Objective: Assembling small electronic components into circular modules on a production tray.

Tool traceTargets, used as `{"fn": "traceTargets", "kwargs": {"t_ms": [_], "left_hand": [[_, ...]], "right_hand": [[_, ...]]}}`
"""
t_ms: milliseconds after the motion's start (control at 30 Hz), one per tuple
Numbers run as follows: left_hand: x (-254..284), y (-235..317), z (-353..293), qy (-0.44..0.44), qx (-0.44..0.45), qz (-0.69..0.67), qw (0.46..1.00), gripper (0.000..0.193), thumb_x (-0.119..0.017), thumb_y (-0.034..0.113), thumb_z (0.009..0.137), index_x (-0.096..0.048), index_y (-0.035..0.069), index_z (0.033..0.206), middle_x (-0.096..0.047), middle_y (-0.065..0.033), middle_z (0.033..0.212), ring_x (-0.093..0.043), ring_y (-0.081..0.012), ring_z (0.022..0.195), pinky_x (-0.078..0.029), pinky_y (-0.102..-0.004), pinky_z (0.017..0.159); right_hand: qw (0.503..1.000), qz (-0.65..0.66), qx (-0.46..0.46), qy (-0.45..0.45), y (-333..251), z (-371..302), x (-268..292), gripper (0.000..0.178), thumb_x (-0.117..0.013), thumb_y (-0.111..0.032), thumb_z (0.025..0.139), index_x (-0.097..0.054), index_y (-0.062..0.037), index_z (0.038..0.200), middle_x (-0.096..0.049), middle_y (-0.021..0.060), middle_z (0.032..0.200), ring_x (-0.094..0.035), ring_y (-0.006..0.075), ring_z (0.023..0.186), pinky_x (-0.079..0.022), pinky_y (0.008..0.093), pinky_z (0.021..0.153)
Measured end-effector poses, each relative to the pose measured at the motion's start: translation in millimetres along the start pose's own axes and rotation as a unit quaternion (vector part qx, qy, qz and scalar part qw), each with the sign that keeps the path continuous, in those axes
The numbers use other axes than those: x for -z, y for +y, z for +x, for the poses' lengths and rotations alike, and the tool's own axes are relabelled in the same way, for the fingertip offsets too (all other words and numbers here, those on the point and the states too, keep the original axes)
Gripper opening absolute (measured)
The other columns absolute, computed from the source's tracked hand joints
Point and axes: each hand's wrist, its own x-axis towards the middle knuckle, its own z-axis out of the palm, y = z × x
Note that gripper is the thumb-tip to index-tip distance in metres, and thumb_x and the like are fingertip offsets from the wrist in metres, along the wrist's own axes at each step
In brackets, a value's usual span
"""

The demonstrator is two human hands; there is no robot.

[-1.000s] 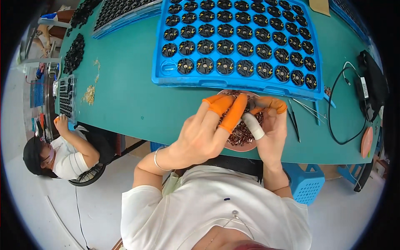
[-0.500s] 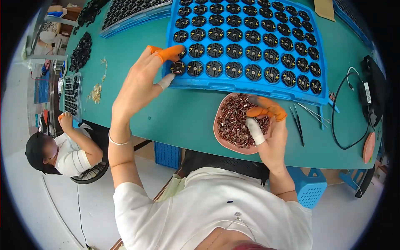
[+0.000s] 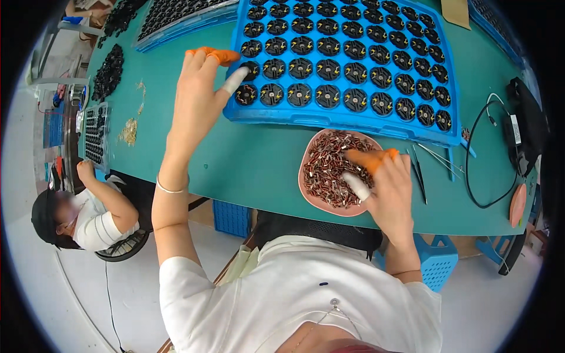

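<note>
My left hand (image 3: 199,94) is at the left edge of a blue tray (image 3: 353,124) filled with rows of round black parts. Its thumb, in a white finger cot, reaches a round black part (image 3: 251,72) in the second row from the front. Orange-covered fingers stretch over the tray's left rim, apart from the thumb, with nothing seen between them. Below the tray, my right hand (image 3: 389,191) dips into a pink bowl (image 3: 311,197) heaped with small red-brown and silver pieces (image 3: 328,176). Its orange-covered index finger and white-covered thumb are spread among the pieces.
Tweezers (image 3: 419,176) lie right of the bowl, near a black cable (image 3: 471,194) and black pouch (image 3: 524,126). Another filled tray (image 3: 176,29) and piles of black parts (image 3: 109,73) are at the far left. A co-worker (image 3: 94,217) sits at the left.
My left hand's fingers have drawn back left from the front-left black parts, and its thumb has shifted up a row. My right thumb and index finger have spread wider in the bowl.
</note>
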Motion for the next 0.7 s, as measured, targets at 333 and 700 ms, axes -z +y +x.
{"fn": "traceTargets", "kwargs": {"t_ms": [333,700], "left_hand": [[-11.9,3.4,-2.7,0.062,0.026,0.058,0.996,0.022,-0.077,0.015,0.074,-0.067,0.002,0.09,-0.058,-0.0105,0.094,-0.052,-0.0263,0.089,-0.046,-0.0337,0.08],[-22.1,105.1,-73.3,-0.077,0.069,-0.412,0.905,0.018,-0.058,0.005,0.088,-0.062,0.0,0.105,-0.059,-0.0099,0.097,-0.054,-0.019,0.084,-0.044,-0.0289,0.074]], "right_hand": [[0.991,-0.125,0.036,-0.005,10.3,-7.1,-11.7,0.018,-0.073,-0.014,0.072,-0.067,-0.0111,0.089,-0.06,0.001,0.094,-0.052,0.0208,0.087,-0.032,0.0368,0.079],[0.967,0.182,-0.178,-0.003,-0.1,-5.2,1.0,0.017,-0.072,-0.006,0.075,-0.066,-0.0049,0.091,-0.063,0.0043,0.089,-0.054,0.0167,0.079,-0.04,0.0287,0.071]]}}
